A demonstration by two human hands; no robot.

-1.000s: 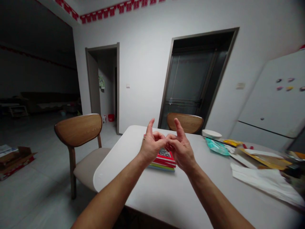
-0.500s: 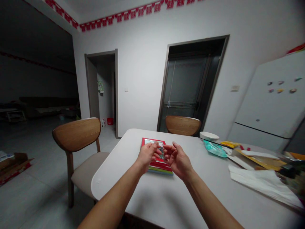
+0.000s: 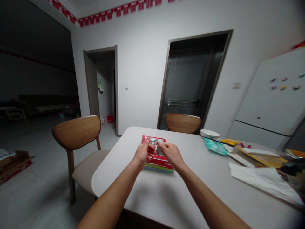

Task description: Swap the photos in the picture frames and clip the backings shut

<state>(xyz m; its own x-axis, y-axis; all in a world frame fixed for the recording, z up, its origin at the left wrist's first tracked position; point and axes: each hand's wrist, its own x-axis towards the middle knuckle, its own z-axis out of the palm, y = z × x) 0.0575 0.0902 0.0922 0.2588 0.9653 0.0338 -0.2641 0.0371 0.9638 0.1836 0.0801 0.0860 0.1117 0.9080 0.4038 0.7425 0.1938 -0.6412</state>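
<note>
Both hands have dropped from chest height, where the forefingers were raised and the knuckles pressed together, down onto the stack of thin books with a red glossy cover on top (image 3: 157, 152). Now the left hand (image 3: 142, 153) rests at the near left part of that cover, its forefinger stretched forward along the left edge and the other fingers curled loosely; whether they pinch the cover cannot be told. Opposite it, the right hand (image 3: 172, 154) lies on the near right part, fingers bent inward with the tips meeting the left hand's over the printed picture (the contact point itself is hidden behind the knuckles). Neither hand clearly grips anything.

Under the fingers, the stack lies flat on the white rounded table (image 3: 166, 197), with green and yellow edges showing below the red one. Beyond the fingertips stands a curved wooden chair back (image 3: 183, 122). Out to the right of the right hand lie a teal plastic packet (image 3: 215, 147), a shallow white dish (image 3: 209, 133) and a sheet of white paper (image 3: 264, 183). Left of the left hand stands a wooden chair with a beige seat (image 3: 78, 143).
</note>
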